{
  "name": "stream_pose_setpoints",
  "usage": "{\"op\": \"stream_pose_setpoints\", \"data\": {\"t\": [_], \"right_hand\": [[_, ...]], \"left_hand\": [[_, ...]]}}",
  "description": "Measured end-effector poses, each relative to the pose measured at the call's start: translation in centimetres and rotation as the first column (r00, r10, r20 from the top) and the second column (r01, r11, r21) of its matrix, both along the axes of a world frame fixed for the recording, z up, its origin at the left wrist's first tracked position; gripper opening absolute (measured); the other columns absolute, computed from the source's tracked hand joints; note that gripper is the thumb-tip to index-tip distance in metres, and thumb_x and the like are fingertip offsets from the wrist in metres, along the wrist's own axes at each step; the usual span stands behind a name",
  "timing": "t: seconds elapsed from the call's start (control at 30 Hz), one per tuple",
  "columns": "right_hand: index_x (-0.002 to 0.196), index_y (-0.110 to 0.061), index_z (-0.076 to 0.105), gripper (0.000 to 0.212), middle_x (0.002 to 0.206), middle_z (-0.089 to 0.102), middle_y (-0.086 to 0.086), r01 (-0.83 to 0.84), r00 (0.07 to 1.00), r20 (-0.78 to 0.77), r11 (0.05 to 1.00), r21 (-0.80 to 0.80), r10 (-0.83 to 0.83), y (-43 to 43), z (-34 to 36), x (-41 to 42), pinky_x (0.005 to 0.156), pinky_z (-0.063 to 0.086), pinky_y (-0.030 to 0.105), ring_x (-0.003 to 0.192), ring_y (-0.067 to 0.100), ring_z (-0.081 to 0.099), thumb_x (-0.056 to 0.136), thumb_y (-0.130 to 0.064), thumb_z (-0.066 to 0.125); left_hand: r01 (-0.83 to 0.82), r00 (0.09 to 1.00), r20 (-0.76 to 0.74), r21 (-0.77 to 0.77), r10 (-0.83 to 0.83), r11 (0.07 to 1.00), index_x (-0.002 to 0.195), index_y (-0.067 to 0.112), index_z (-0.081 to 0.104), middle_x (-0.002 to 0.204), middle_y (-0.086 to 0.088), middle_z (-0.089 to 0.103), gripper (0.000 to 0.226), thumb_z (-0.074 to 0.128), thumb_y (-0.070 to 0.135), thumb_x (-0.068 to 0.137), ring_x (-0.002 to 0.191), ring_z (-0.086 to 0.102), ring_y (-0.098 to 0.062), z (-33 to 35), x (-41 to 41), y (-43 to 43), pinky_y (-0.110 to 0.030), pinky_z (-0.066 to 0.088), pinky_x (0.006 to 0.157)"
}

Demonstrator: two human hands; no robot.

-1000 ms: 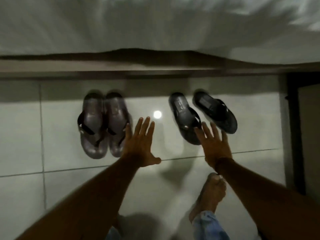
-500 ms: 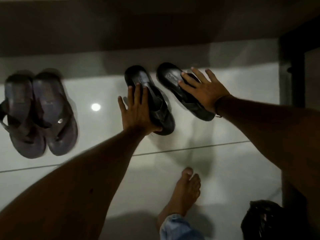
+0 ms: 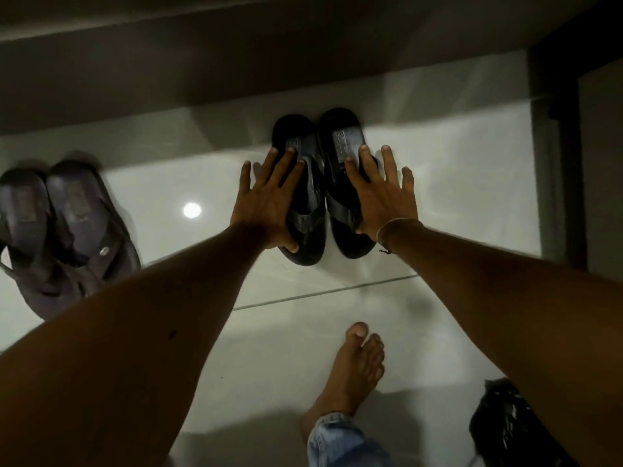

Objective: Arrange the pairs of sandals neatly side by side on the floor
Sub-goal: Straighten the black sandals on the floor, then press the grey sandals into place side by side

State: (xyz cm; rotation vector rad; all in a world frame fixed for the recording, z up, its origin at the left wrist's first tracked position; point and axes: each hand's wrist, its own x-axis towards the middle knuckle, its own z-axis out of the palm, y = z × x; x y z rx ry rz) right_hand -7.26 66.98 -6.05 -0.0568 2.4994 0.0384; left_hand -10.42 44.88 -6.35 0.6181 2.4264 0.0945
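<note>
The black sandals (image 3: 312,183) lie touching, side by side on the floor (image 3: 455,197) at 12 o'clock; left hand (image 3: 266,203) and right hand (image 3: 384,197) press them flat, fingers spread

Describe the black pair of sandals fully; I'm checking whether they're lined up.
The black sandals are dark flip-flops with thong straps and a printed label on each heel, seemingly rubber. They lie flat on the pale tiled floor, parallel and pressed side by side, heels toward the wall. The left hand rests flat on the left one, the right hand on the right one, fingers spread.
</note>
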Motion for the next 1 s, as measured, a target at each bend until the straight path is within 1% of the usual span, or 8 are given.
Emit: {"op": "stream_pose_setpoints", "data": {"t": [0.17,0.27,0.37,0.47,0.57,0.77,0.87,1.0], "right_hand": [[0.162,-0.026,0.002,0.126,0.171,-0.009,0.010,0.024,1.000,-0.014,1.000,-0.005,-0.024,-0.6,0.2,-0.1,0.121,0.017,0.065,0.156,0.041,-0.008,0.072,-0.037,0.089],[0.161,-0.024,-0.005,0.119,0.170,-0.013,0.012,0.089,0.995,-0.050,0.996,-0.005,-0.089,-1.2,1.3,0.5,0.122,0.012,0.065,0.155,0.042,-0.013,0.080,-0.030,0.081],[0.160,-0.023,-0.011,0.122,0.170,-0.017,0.012,0.139,0.990,-0.036,0.990,-0.026,-0.140,-4.3,3.7,2.0,0.121,0.007,0.066,0.154,0.043,-0.016,0.078,-0.026,0.080],[0.161,-0.024,-0.010,0.131,0.170,-0.016,0.012,0.066,0.997,0.043,0.997,-0.040,-0.064,-10.3,6.5,3.5,0.122,0.010,0.067,0.155,0.041,-0.014,0.069,-0.024,0.084],[0.161,-0.025,-0.010,0.132,0.170,-0.017,0.007,-0.006,0.995,0.098,0.996,-0.090,0.015,-17.9,8.0,4.4,0.123,0.011,0.063,0.155,0.038,-0.016,0.068,-0.031,0.084],[0.161,-0.026,-0.005,0.124,0.171,-0.015,0.002,-0.157,0.983,0.056,0.962,-0.224,0.174,-33.4,6.5,3.6,0.124,0.006,0.056,0.156,0.032,-0.016,0.075,-0.035,0.084],[0.162,-0.023,-0.002,0.127,0.171,-0.010,0.006,-0.238,0.968,0.027,0.943,-0.232,0.250,-38.9,4.9,2.3,0.124,0.005,0.058,0.156,0.034,-0.013,0.072,-0.043,0.087],[0.162,-0.022,0.001,0.131,0.171,-0.009,0.009,-0.327,0.944,-0.014,0.931,-0.164,0.329,-42.8,2.5,0.8,0.124,0.006,0.062,0.156,0.037,-0.012,0.068,-0.054,0.085]], "left_hand": [[0.004,1.000,0.007,0.011,-0.004,1.000,0.167,0.020,-0.003,0.176,-0.009,-0.011,0.160,0.093,0.071,0.049,0.160,-0.017,-0.033,-0.2,-0.1,-0.1,-0.067,-0.004,0.126],[-0.029,0.999,-0.014,0.073,0.030,0.997,0.167,0.022,-0.003,0.176,-0.010,-0.010,0.160,0.090,0.074,0.048,0.160,-0.016,-0.034,0.8,0.3,-1.1,-0.067,-0.006,0.125],[-0.072,0.997,0.008,0.095,0.072,0.993,0.166,0.022,-0.010,0.176,-0.009,-0.014,0.163,0.086,0.081,0.048,0.160,-0.018,-0.032,2.7,2.0,-4.5,-0.065,-0.006,0.126],[-0.130,0.991,0.037,0.052,0.129,0.990,0.165,0.023,-0.015,0.176,-0.006,-0.017,0.163,0.082,0.085,0.049,0.160,-0.020,-0.029,5.0,4.5,-11.2,-0.064,-0.007,0.127],[-0.208,0.977,0.042,0.026,0.207,0.978,0.167,0.022,-0.008,0.176,-0.004,-0.014,0.158,0.080,0.085,0.052,0.161,-0.017,-0.027,6.8,6.5,-19.6,-0.062,-0.007,0.127],[-0.303,0.952,-0.013,0.047,0.304,0.952,0.168,0.019,-0.001,0.177,-0.010,-0.001,0.158,0.076,0.089,0.050,0.162,-0.004,-0.033,7.7,7.4,-37.1,-0.070,0.004,0.125],[-0.314,0.949,0.023,-0.021,0.314,0.949,0.166,0.024,-0.009,0.177,-0.005,-0.010,0.163,0.079,0.089,0.046,0.161,-0.013,-0.030,6.8,5.9,-42.9,-0.066,-0.004,0.127],[-0.254,0.966,0.025,-0.081,0.257,0.964,0.166,0.025,-0.008,0.176,-0.006,-0.011,0.162,0.087,0.080,0.048,0.160,-0.019,-0.031,4.4,3.7,-46.3,-0.064,-0.010,0.126]]}}
